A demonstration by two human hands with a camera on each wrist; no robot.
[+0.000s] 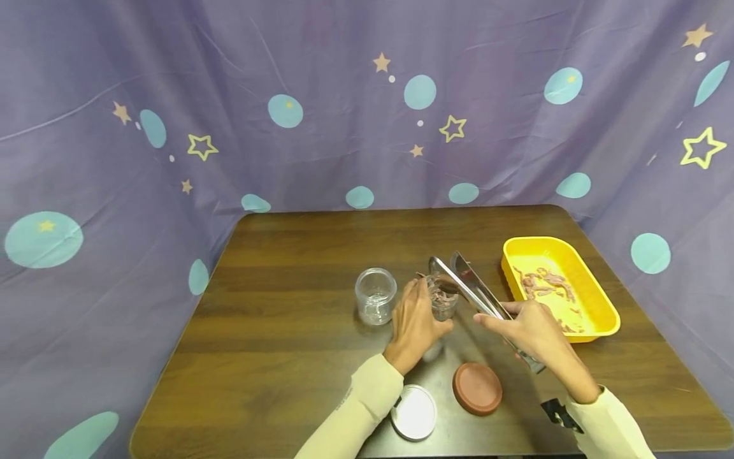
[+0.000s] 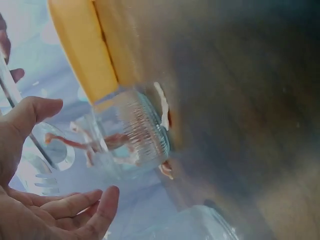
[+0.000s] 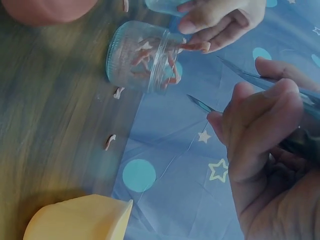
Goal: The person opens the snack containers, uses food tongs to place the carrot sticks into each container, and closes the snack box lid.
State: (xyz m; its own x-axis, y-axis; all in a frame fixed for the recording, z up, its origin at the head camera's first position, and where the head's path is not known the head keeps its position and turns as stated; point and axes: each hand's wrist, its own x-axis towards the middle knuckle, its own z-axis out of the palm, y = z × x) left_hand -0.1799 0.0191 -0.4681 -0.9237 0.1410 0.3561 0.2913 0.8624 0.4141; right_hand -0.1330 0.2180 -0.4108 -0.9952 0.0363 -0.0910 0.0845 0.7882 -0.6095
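A clear glass jar (image 1: 444, 310) stands mid-table with thin reddish-and-whitish strips inside; one strip (image 3: 195, 46) pokes out past its rim in the right wrist view. My left hand (image 1: 414, 322) is beside that jar, its thumb and fingers spread near the mouth; the left wrist view shows a gap between fingertips and glass. In my right hand (image 1: 530, 328) I grip metal tongs (image 1: 467, 291), held slanting with their tips up near the jar's mouth. The tongs' tips are spread apart, with nothing visible between them in the right wrist view.
A second glass jar (image 1: 375, 294) stands left of my left hand. Nearer the front edge lie a silver lid (image 1: 415, 414) and a brown lid (image 1: 478, 388). At right, a yellow tray (image 1: 593, 306) contains more strips (image 1: 545, 280). Loose strips (image 3: 110, 142) lie on the wooden table.
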